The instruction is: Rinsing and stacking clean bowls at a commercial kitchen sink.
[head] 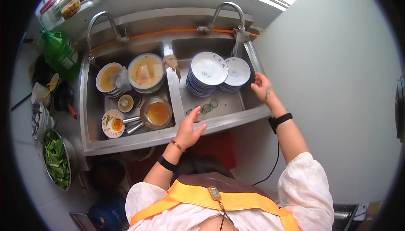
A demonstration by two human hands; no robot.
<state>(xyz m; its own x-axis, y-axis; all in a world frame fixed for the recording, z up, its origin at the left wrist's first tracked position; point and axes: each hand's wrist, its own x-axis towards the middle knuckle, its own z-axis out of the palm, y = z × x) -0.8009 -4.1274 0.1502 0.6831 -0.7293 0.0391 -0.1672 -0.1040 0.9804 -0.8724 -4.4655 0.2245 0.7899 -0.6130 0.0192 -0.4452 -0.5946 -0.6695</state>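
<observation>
My left hand [190,129], empty with fingers apart, hovers over the front rim of the double steel sink [221,122]. My right hand [263,87] is empty too, beside the right basin's wall and right of two plate stacks. The taller stack of blue-rimmed plates [208,69] stands left of a lower stack [236,72]. Water runs from the right faucet [229,4] behind the lower stack. Several greenish rings [207,107] lie on the basin floor. A brownish cloth [171,62] hangs over the divider between the basins.
The left basin holds a bowl stack [109,77], a larger stack with murky liquid [146,71], a small cup [125,103], a saucepan [157,113] and a food-soiled bowl [113,123]. At left are a basin of leafy greens [57,161] and a green bottle [60,52]. A wall [329,72] rises at right.
</observation>
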